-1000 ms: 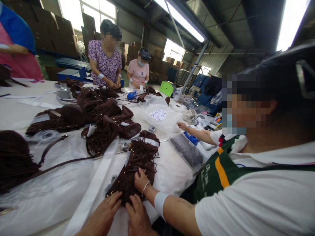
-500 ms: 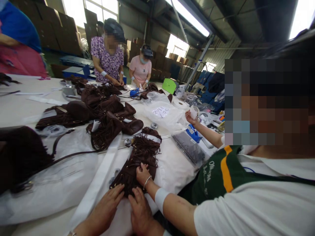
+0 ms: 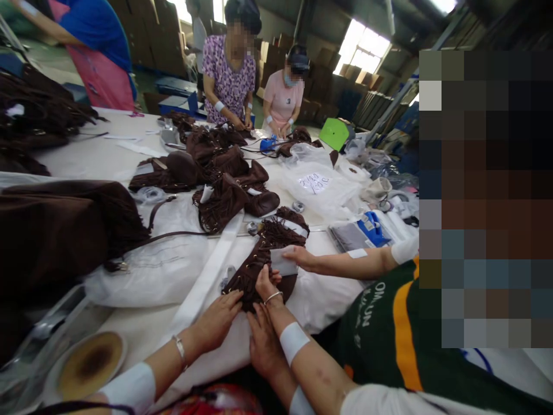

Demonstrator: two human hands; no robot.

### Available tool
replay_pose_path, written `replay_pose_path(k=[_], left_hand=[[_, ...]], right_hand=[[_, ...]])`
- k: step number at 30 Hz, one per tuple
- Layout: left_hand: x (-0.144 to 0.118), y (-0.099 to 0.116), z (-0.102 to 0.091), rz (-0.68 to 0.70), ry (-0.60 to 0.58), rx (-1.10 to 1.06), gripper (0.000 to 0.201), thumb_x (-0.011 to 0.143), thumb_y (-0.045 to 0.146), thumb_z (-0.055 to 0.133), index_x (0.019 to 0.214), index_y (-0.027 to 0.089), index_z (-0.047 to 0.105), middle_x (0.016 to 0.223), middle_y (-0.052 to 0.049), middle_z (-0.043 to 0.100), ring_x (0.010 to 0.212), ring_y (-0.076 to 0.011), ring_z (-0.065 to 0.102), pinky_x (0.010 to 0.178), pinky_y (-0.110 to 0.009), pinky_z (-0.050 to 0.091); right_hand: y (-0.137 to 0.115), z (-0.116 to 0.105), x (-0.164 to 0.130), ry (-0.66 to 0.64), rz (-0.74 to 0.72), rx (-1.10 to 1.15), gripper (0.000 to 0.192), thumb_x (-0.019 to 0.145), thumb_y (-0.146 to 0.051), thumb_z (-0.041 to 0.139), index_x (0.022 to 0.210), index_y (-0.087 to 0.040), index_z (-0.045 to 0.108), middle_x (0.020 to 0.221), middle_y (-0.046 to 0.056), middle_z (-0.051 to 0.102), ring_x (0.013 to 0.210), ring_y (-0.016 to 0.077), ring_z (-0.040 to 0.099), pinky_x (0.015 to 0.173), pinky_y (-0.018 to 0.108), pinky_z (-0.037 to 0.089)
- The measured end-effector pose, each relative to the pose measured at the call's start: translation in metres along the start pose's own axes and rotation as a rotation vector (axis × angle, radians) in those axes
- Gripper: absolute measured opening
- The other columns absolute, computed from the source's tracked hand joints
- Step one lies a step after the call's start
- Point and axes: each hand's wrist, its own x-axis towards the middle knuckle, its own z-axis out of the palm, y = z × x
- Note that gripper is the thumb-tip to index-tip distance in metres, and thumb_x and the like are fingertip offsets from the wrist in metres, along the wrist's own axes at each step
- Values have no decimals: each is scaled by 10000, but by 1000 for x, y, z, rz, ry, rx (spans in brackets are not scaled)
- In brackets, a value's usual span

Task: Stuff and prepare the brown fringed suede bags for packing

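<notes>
Both the left hand and right hand press flat, fingers spread, holding nothing, on the near end of the brown fringed bag at twelve o'clock, a co-worker's hand touching it.

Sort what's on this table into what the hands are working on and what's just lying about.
In hand:
- dark brown fringed suede bag, under the left hand and right hand
- co-worker's hands and white paper slip on it

Lying about:
- pile of brown fringed bags
- clear plastic bag with handwriting
- long white strip
</notes>
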Motion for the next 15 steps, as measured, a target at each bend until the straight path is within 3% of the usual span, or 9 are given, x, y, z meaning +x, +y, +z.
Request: replay_pose_path(k=[6, 11, 15], left_hand=[[-1, -1, 3, 11, 29, -24, 536, 818, 26, 494, 1340, 63, 608, 1517, -229, 467, 1420, -362, 421, 1176, -525, 392], [-1, -4, 8, 24, 36, -10, 535, 822, 48, 506, 1348, 77, 596, 1525, -221, 458, 1420, -357, 417, 1172, -526, 392], [-2, -7, 12, 35, 32, -16, 519, 827, 84, 527, 1342, 81, 596, 1529, -213, 454, 1424, -350, 407, 1178, -508, 381]], right_hand=[[4, 8, -2, 39, -68, -7, 765, 725, 36, 450, 1451, -194, 521, 1565, 130, 425, 1458, 349, 380, 1147, 606, 396], [13, 25, -6, 189, -120, -30, 749, 744, 24, 452, 1450, -217, 524, 1543, 115, 457, 1374, 386, 489, 1102, 595, 448], [16, 28, -7, 203, -153, -3, 740, 764, 3, 455, 1461, -239, 514, 1554, 102, 438, 1376, 429, 471, 1061, 665, 455]])
